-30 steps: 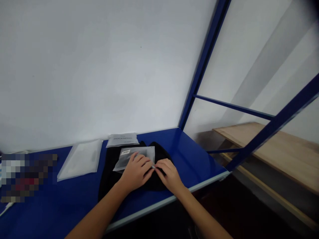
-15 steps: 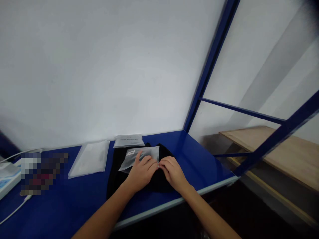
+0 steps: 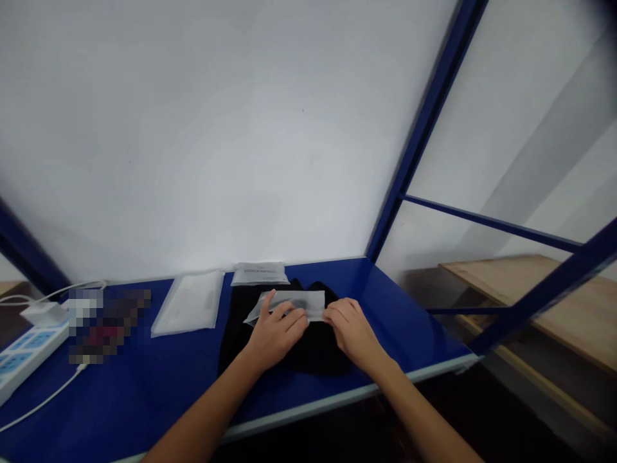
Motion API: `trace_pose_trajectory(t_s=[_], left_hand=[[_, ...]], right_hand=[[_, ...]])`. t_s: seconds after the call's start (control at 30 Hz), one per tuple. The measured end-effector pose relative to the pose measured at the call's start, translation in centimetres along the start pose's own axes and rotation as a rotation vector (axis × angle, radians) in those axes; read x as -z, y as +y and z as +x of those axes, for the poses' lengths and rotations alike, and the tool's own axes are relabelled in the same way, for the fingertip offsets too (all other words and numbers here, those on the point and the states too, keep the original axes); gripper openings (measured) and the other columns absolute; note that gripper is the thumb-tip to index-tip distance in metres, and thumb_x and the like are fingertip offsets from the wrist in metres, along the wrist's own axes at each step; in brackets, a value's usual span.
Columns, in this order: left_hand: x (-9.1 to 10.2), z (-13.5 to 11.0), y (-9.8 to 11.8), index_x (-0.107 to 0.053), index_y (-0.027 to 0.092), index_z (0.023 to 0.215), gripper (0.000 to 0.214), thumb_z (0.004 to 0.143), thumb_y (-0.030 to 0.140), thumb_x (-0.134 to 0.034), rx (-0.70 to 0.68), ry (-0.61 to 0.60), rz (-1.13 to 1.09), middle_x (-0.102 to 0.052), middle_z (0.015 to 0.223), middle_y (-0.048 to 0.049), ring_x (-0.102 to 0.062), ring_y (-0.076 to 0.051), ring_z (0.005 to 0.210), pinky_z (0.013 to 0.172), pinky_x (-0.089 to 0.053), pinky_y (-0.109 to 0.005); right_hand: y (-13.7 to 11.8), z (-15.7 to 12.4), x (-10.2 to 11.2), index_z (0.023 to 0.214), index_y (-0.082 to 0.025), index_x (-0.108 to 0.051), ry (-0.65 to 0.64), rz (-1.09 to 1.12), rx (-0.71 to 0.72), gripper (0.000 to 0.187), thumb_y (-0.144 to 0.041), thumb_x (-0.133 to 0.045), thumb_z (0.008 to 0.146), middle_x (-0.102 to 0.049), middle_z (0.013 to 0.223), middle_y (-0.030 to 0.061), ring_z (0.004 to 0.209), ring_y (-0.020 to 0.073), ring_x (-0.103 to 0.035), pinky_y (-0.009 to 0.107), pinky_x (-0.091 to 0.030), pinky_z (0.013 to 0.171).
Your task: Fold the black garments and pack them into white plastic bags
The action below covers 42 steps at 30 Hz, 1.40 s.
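Note:
Over a folded black cloth item (image 3: pixel 308 357), a small translucent plastic bag (image 3: pixel 314 298) is between my two hands. My left hand (image 3: pixel 274 331) pinches its near edge, with one finger raised over the bag's face. At the bag's near right corner, my right hand (image 3: pixel 351 329) has its fingers pressed together on the edge. The fingertips hide part of that edge. The black cloth lies beneath both hands and is partly covered by them.
Behind the cloth lies a frosted bag (image 3: pixel 259 274) with printed lettering. Left of it rests a larger translucent bag (image 3: pixel 189 303). A power strip (image 3: pixel 29 350) with white cables sits far left, near a blurred-out object (image 3: pixel 108 328). Blue posts (image 3: pixel 429 122) frame the blue table (image 3: pixel 385 321).
My right hand has slid a little rightward along the bag's edge, away from the left hand. The bag's top has tipped lower. The whole view has shifted slightly left.

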<state>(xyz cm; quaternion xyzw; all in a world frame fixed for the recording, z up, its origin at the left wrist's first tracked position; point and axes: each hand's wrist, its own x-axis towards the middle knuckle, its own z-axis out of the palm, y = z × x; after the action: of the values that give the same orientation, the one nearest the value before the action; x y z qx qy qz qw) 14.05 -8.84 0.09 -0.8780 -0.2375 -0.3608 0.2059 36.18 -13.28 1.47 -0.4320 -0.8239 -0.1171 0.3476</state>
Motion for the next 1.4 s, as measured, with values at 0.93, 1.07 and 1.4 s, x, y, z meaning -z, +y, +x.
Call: trace_pose_trajectory(t_s=[0.93,1.07,1.4], left_hand=[[2.6,-1.6,-8.2,-0.056,0.017,0.114,0.027,0.094,0.032,-0.049,0.784,-0.015,-0.305,-0.070,0.109,-0.0114,-0.069,-0.024,0.096,0.082,-0.057,-0.041],[-0.1,-2.4,-7.1,-0.053,0.014,0.131,0.038,0.097,0.028,-0.043,0.540,-0.159,-0.219,-0.055,0.141,-0.0171,-0.050,-0.027,0.133,0.109,-0.043,-0.047],[-1.8,-5.1,-4.7,-0.035,0.014,0.151,0.062,0.102,0.051,-0.031,0.430,-0.628,-0.155,-0.033,0.157,-0.0216,-0.032,-0.035,0.145,0.112,-0.033,-0.060]], right_hand=[[3.6,4.0,-3.8,0.086,-0.023,-0.051,-0.075,0.538,-0.750,0.016,-0.038,-0.054,0.089,-0.064,0.074,0.0008,0.069,0.0205,-0.065,0.037,-0.055,0.068],[1.8,5.2,-4.7,0.111,-0.019,-0.059,-0.044,0.231,-0.535,0.023,-0.030,-0.057,0.091,-0.069,0.107,0.0120,0.099,0.0263,-0.066,0.042,-0.053,0.086],[-1.9,2.7,-7.7,0.151,-0.020,-0.038,-0.451,0.188,-0.186,0.062,-0.046,-0.053,0.097,-0.038,0.156,0.0160,0.146,0.0323,-0.031,0.056,-0.027,0.118]])
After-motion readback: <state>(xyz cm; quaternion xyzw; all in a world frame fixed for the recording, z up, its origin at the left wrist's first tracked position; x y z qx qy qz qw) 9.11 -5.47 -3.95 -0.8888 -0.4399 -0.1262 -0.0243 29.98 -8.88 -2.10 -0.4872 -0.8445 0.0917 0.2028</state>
